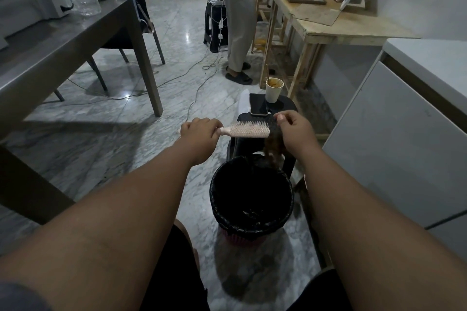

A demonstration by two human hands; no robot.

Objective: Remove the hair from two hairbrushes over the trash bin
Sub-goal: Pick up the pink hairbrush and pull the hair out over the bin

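My left hand grips the handle of a pale pink hairbrush, held level with its bristles up, just beyond the trash bin. My right hand is at the brush's far tip, fingers pinched on a clump of brown hair that hangs down from under the hand toward the bin's far rim. The trash bin is round with a black liner and stands on the floor between my knees. A second hairbrush is not in sight.
A black stool behind the bin carries a phone and a paper cup. A grey table stands left, a white cabinet right. A person stands at a wooden bench. Cables cross the marble floor.
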